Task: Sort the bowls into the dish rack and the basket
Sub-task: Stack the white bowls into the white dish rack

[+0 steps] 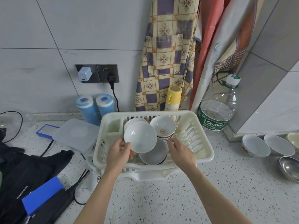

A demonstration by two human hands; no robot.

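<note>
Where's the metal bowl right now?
In the head view the metal bowl sits on the counter at the far right edge, just in front of the white bowls lined along the wall, well right of the dish rack.

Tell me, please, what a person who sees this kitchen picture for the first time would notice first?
First, the white bowl, tilted toward the camera and pinched at its lower rim by the left hand, above the cream dish rack in the middle of the counter. The right hand hovers beside it, fingers loosely curled and holding nothing. Behind, a checkered apron hangs on the wall, and more bowls wait at the counter's right edge.
</note>
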